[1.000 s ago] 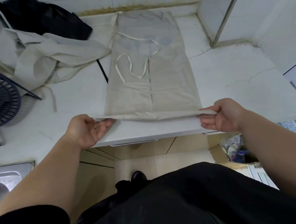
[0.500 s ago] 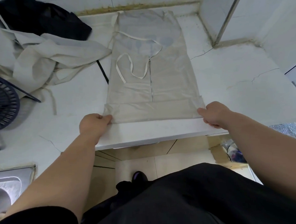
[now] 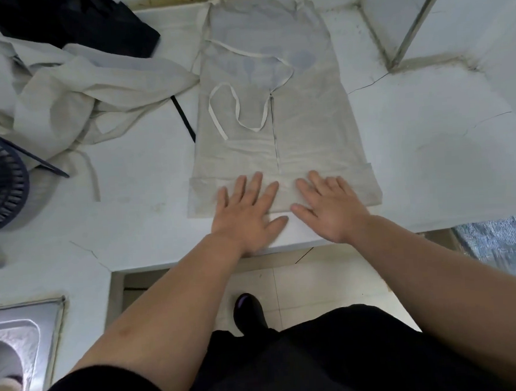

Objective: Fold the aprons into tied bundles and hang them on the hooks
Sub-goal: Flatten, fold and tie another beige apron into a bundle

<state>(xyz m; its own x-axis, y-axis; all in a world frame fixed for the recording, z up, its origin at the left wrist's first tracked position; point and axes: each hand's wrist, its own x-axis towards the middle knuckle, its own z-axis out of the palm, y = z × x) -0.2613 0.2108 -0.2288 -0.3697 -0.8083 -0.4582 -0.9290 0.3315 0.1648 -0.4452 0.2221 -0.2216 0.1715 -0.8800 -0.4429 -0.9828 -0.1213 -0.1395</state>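
Having let go of the hem corners, the left grip (image 3: pixel 245 214) and right grip (image 3: pixel 332 209) now press wide and flat, holding nothing, on the folded near edge of the apron (image 3: pixel 276 119) at the table (image 3: pixel 429 171) front, so the first fold looks set.

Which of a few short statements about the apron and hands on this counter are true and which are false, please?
1. The left hand and right hand lie flat, fingers straight, on the folded bottom band of the apron. True.
2. The apron hangs from a hook. False: it lies spread on the counter.
3. A crumpled apron lies left of it. True.
4. The white strap is knotted round the apron. False: it lies loose in a loop on top.
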